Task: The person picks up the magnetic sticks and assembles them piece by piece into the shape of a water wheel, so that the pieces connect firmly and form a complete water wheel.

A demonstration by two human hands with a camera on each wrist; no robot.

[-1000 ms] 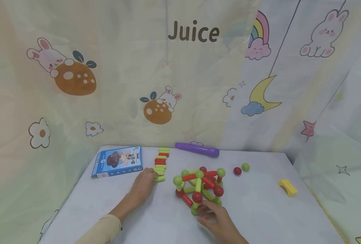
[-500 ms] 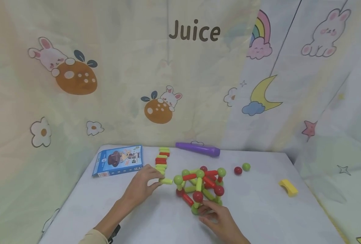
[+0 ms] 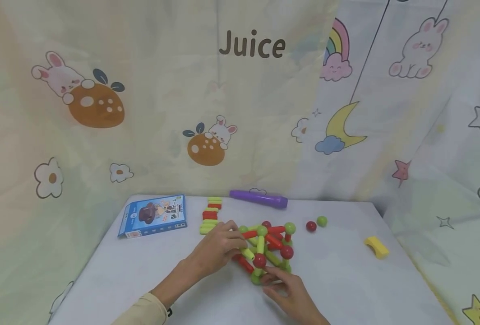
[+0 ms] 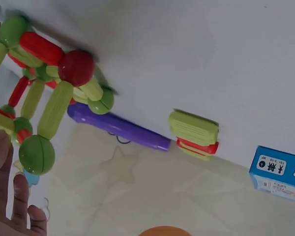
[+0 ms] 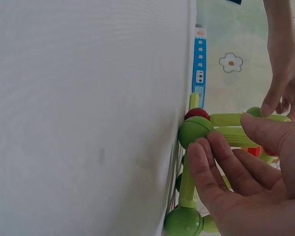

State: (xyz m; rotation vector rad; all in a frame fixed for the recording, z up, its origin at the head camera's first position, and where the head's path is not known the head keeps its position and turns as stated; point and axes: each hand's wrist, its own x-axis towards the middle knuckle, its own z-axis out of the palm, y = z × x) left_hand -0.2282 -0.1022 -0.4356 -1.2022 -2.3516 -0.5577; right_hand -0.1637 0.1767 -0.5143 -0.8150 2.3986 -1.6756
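A ball-and-stick frame [image 3: 274,241] of red and green balls and rods stands on the table. My left hand [image 3: 219,248] pinches a light green rod [image 3: 247,253], whose free end lies close to the red ball [image 3: 259,260] at the frame's near upper corner; contact cannot be told. In the left wrist view the left hand's fingertips show at the lower left beside the frame. My right hand [image 3: 293,291] holds the near lower corner, thumb and fingers about a green upright rod [image 5: 236,136] by a green ball [image 5: 194,132], as the right wrist view shows.
Loose green and red rods [image 3: 210,215] lie in a column left of the frame. A blue box [image 3: 154,215] is farther left, with a purple tapered stick [image 3: 258,198] at the back. Right stand a red ball [image 3: 311,226], a green ball [image 3: 322,221] and a yellow arch block [image 3: 376,247].
My left hand has picked up a light green rod from the near end of the column and carried it right to the frame. The right hand keeps its hold on the corner.
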